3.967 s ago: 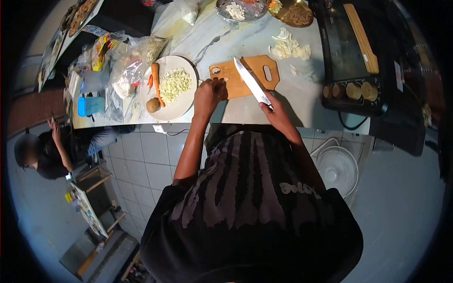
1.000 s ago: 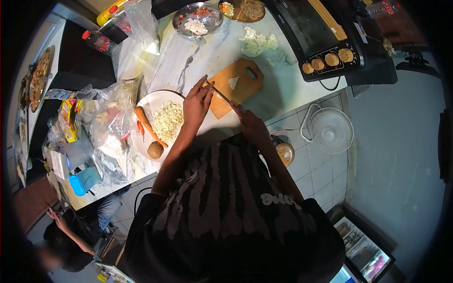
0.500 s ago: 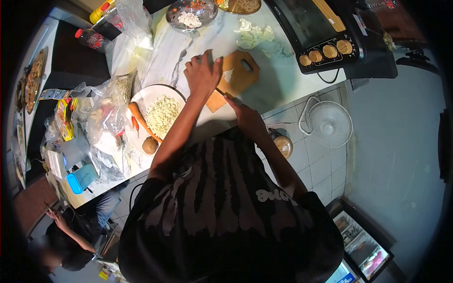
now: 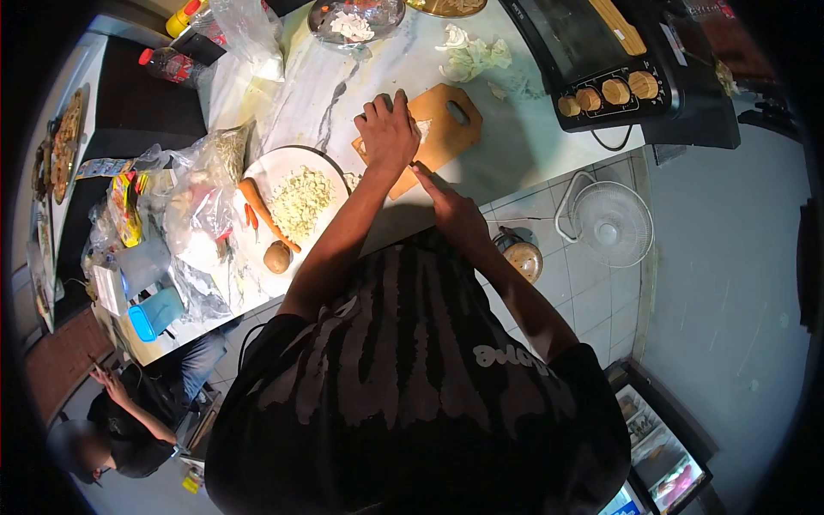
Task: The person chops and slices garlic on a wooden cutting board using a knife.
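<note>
On the wooden cutting board (image 4: 446, 142), my left hand (image 4: 388, 133) lies with its fingers stretched out and slightly apart, covering part of the board. What lies beneath its palm is hidden. My right hand (image 4: 459, 215) is closed around the handle of a knife at the board's near edge; most of the blade is out of sight below the left hand. A small white piece (image 4: 423, 129) rests on the board beside the left fingers. Left of the board is a white plate (image 4: 262, 167) bearing chopped pale vegetable (image 4: 302, 202), a carrot (image 4: 268, 215), red chilies (image 4: 251, 216) and a round brown item (image 4: 277, 257).
Leafy scraps (image 4: 472, 60) and a metal tray (image 4: 322, 26) are at the back. A black toaster oven (image 4: 601, 77) stands right. Plastic bags (image 4: 193, 189) and a blue container (image 4: 156, 314) crowd the left. Another person (image 4: 142, 421) sits lower left; a white basket (image 4: 611, 223) is on the floor.
The counter has shifted slightly rightward in view. My left hand has moved a little right over the board, and the blade, partly visible before, is now mostly covered. My right hand keeps the knife.
</note>
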A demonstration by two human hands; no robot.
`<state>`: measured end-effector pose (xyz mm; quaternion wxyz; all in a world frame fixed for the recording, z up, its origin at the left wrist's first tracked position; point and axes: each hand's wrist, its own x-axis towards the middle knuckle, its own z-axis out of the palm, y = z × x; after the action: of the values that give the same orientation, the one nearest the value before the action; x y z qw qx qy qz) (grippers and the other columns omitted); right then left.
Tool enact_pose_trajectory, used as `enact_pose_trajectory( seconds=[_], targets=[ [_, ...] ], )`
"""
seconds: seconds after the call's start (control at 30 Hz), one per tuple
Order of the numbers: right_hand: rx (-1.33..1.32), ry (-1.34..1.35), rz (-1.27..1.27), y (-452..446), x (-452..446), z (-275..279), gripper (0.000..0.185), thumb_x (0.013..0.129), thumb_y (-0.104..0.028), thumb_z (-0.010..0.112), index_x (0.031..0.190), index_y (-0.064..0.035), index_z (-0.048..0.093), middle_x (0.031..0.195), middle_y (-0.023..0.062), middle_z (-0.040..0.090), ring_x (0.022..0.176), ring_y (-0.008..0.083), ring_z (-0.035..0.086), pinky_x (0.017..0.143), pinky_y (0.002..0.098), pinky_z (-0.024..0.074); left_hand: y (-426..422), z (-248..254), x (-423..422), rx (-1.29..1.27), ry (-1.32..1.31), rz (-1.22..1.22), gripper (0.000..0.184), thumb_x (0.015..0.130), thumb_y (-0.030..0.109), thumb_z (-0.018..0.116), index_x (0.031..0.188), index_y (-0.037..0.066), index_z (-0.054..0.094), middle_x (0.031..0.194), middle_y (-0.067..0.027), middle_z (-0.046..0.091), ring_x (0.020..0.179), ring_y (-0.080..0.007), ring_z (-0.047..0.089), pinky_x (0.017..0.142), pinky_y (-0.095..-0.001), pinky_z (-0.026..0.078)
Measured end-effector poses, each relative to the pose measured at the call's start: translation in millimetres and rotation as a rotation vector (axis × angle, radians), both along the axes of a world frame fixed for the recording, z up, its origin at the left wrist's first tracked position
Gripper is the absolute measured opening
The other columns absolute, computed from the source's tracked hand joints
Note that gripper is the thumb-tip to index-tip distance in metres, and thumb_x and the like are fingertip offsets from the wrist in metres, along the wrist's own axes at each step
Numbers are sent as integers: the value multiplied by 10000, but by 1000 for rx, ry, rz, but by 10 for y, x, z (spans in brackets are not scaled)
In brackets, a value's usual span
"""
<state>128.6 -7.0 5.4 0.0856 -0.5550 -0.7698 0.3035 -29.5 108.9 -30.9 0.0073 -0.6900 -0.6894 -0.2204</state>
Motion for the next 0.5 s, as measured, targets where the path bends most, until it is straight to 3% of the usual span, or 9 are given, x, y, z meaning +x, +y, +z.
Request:
enact_pose_trajectory(
  seconds=[0.17,0.33,0.5],
  targets=[
    [71,-48,52,-15,8,45,758,918,-56,517,1572,-368,292,842,219,623,657,418,665,630,521,559,-29,46,-14,-31,-28,12,408,923,227,578,1312,107,614,1087,-154,583,1019,-315,520,817,-484,367],
    [56,-93,58,-12,-21,15,745,918,-55,513,1572,-345,306,786,209,604,661,407,661,633,521,550,-58,57,-22,-19,-57,46,379,934,238,564,1296,159,646,1020,-160,618,979,-327,548,806,-479,376],
    [89,-44,57,25,7,-73,712,927,-52,491,1573,-296,318,765,239,621,668,411,649,622,526,516,-59,53,-35,35,-130,33,380,891,214,608,1258,133,664,1018,-143,625,991,-310,549,824,-466,371]
  ],
)
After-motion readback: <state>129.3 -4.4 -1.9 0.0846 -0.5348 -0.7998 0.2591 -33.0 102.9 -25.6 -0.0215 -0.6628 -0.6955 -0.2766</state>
